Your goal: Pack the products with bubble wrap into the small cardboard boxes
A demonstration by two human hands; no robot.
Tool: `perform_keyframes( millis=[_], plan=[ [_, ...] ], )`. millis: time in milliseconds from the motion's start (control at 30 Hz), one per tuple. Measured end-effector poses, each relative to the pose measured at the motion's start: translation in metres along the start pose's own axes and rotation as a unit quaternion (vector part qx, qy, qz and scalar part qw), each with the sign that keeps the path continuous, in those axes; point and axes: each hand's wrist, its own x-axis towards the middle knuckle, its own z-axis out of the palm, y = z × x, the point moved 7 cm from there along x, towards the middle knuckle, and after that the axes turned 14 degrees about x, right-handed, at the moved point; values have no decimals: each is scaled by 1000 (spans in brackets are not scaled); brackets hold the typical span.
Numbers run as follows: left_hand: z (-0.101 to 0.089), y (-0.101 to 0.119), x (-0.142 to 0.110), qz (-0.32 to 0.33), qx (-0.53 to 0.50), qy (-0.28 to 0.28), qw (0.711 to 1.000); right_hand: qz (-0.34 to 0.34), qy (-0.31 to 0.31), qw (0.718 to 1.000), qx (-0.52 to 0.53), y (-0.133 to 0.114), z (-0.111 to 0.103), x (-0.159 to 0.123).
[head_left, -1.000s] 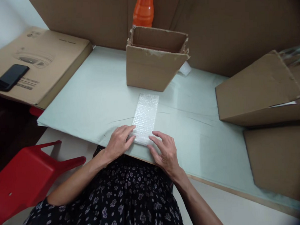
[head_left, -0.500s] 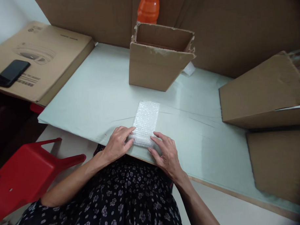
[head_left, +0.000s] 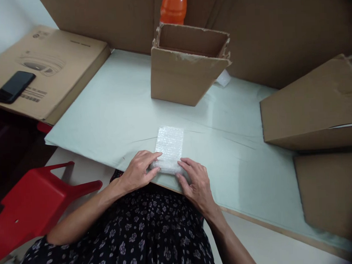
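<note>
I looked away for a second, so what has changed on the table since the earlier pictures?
The bubble wrap looks shorter: its far edge has come toward the person, and its near end is now turned over into a thicker band. The left hand and right hand stay at that end, with no visible release. The open box and phone stayed put.

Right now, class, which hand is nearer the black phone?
Left. The left hand, at the left edge of the bubble wrap, is right of the black phone; the right hand, at the right edge, is farther right.
</note>
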Motion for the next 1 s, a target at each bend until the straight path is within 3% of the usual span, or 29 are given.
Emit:
perform_keyframes(
  millis=[200, 367, 533, 633, 767, 867, 1000],
  plan=[
    [-3, 0, 18, -11, 87, 51, 995, -43, -12, 997, -57, 6, 9, 6],
    [-9, 10, 4, 33, 25, 8, 999, -2, -36, 999, 33, 10, 6, 12],
    [-3, -8, 8, -36, 53, 19, 998, -23, -6, 1000, -17, 2, -1, 14],
    [0, -17, 18, -69, 83, 42, 993, -39, -43, 997, -54, 4, 11, 23],
    [-4, -28, 15, -153, -13, 58, 986, -9, -36, 998, -47, 17, 17, 40],
    [-1, -38, -3, -282, -199, 55, 937, 49, 10, 999, 22, 25, 11, 42],
    [22, -28, -15, -368, -447, 17, 815, 137, 1, 982, 127, 28, 13, 30]
  ],
)
